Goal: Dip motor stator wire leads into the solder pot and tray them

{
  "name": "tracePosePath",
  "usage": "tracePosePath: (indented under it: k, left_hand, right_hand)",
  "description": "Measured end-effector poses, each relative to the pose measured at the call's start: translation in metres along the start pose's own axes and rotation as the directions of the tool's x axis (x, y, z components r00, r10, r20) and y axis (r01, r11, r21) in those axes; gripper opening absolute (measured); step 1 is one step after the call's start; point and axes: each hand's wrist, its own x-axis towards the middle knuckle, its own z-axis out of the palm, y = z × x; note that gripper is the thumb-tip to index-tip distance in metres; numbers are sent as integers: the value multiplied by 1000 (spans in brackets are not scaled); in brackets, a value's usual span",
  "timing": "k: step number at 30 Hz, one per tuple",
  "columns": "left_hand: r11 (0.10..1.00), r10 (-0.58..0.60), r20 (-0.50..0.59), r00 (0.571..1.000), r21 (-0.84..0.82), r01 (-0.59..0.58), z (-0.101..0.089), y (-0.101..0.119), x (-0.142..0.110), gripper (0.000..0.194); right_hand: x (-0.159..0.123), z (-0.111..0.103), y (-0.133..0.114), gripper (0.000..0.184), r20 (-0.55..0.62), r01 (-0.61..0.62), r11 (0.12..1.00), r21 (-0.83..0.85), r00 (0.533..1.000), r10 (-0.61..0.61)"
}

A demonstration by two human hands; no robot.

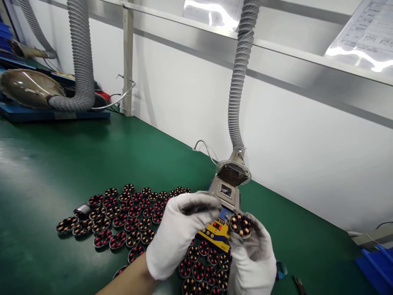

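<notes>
Bright, diffuse light fills the smooth white wall (pixel 184 90), with a soft shadow beside the square off-white metal post (pixel 128 61). Hard glare streaks the clear plastic sleeve holding a printed sheet (pixel 365 32) — its print unreadable. The broad green tabletop (pixel 129 151) carries a pale sheen at far left and dims toward lower right — where the ribbed blue plastic bin (pixel 376 268) looks soft.

Clock centred on right hand (pixel 253 250). Passage: bare worktop (pixel 302 223), 2 to 3 o'clock. Obstacles: boxy unit (pixel 231 200), 11 o'clock; exhaust hose (pixel 237 98), 12 o'clock; wound rings (pixel 131 224), 9 o'clock; dark tool (pixel 299 284), 4 o'clock.
</notes>
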Motion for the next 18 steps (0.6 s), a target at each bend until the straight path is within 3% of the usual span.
tracePosePath:
  k: [3,5,7,10,13,15,18]
  left_hand:
    - [968,-248,152,957,9,250,1,-3,3,37]
    - [946,-299,202,933,-66,318,8,-10,1,37]
    - [929,-284,141,948,-205,309,15,-18,-3,32]
    - [916,-186,-1,983,-363,173,18,-22,-6,25]
    - [935,-49,-121,991,-355,3,12,-16,-5,21]
    - [969,-72,-80,994,-241,51,8,-10,-2,21]
    - [955,-272,55,961,-107,277,11,-8,-1,26]
  right_hand:
    - [-14,12,1,42,-86,303,914,-269,938,-336]
    - [-21,17,4,41,-47,453,800,-394,859,-510]
    - [-24,18,7,45,7,552,700,-454,787,-616]
    - [-18,7,10,41,96,617,642,-456,751,-654]
    - [-8,-10,13,39,193,657,600,-456,731,-654]
    - [-5,-14,13,47,215,701,527,-480,677,-704]
    - [-8,-6,14,49,190,723,471,-506,626,-756]
